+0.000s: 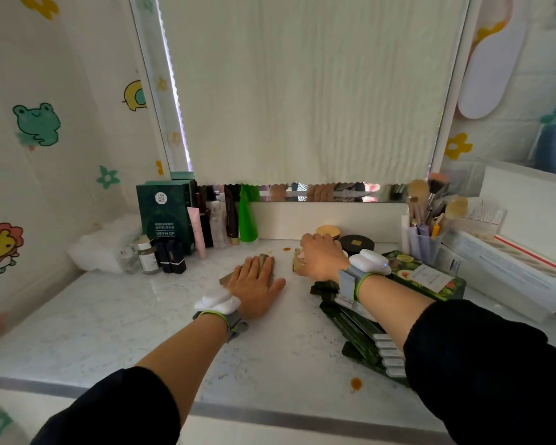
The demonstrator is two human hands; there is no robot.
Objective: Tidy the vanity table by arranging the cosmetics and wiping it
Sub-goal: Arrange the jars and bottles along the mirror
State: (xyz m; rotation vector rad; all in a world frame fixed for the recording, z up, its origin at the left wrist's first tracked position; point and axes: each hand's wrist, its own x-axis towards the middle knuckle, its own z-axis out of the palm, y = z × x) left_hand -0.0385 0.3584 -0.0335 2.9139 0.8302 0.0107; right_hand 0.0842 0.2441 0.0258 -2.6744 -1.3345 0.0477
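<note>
The left hand (254, 285) lies flat on a small brown-grey wiping cloth (227, 279), its grip apart: the fingers are straight and spread, pressing the cloth onto the white marbled surface (126, 316) near its middle. The right hand (321, 260) sits just beside it, towards the back, with its grip closed over a small flat tan-and-pink case (298, 263). Most of the case is hidden under the fingers, so what it is cannot be told.

The step in hand looks like wiping while that case is held or lifted out of the cloth's way. To do it well, the palm should bear evenly on the cloth, so the whole patch drags and does not bunch up under the fingertips. A small orange spot (286, 249) lies just beyond the cloth, between the two hands and the back ledge. Short overlapping strokes towards it should take it up, and the case is best raised clear so that the cloth can pass beneath.

A larger orange-brown stain (356, 383) sits near the front edge, beside the fanned stack of dark green sheet-mask packets (363, 322). Those packets probably need squaring up and shifting before that corner can be wiped properly, and a clean part of the cloth will avoid smearing.
</note>
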